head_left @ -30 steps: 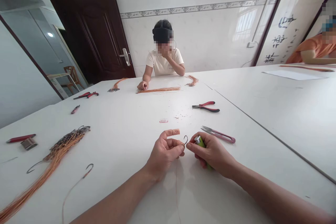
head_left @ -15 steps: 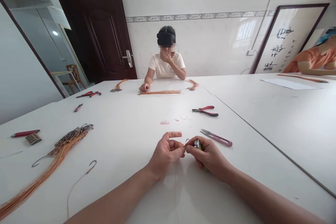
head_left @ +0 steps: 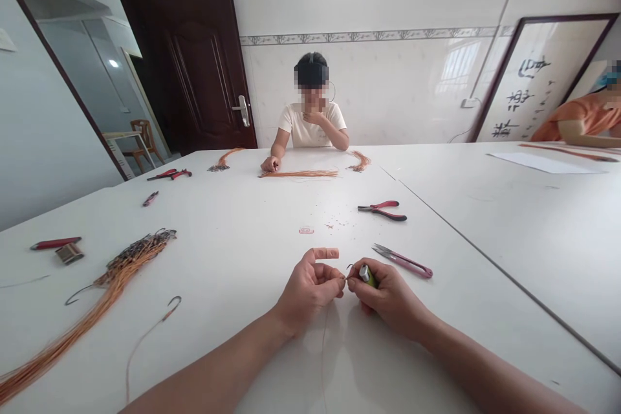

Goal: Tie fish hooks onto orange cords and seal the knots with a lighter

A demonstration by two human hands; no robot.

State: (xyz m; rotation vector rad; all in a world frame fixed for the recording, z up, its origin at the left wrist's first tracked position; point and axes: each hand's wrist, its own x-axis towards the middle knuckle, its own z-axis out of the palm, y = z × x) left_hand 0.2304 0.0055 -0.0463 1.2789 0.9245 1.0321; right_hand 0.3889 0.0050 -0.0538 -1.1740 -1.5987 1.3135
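Note:
A small dark fish hook [head_left: 350, 266] sticks up between the fingertips of my two hands. My left hand [head_left: 308, 291] pinches it low, thumb against fingers, with a wrapped forefinger stretched out above. From beneath that hand a thin pale line [head_left: 323, 356] runs down toward me. My right hand [head_left: 388, 294] is closed around a green lighter [head_left: 369, 276], metal end up. Its thumb and forefinger also pinch close beside the hook; what lies between them is too small to make out. Right of this hand lie thread snips [head_left: 405, 262], with red-handled pliers [head_left: 383, 209] beyond.
On the left lie a bundle of hooks with orange lines [head_left: 114, 281], a single hook on a line [head_left: 169, 307], a thread spool [head_left: 69, 253] and a red tool [head_left: 55, 243]. A co-worker [head_left: 313, 123] sits opposite behind more line bundles; another person [head_left: 585, 119] sits far right.
The view has shifted slightly, moving everything a little right and down. My right fingertips have drawn slightly apart from my left ones, and the lighter shows more. The left pinch stays.

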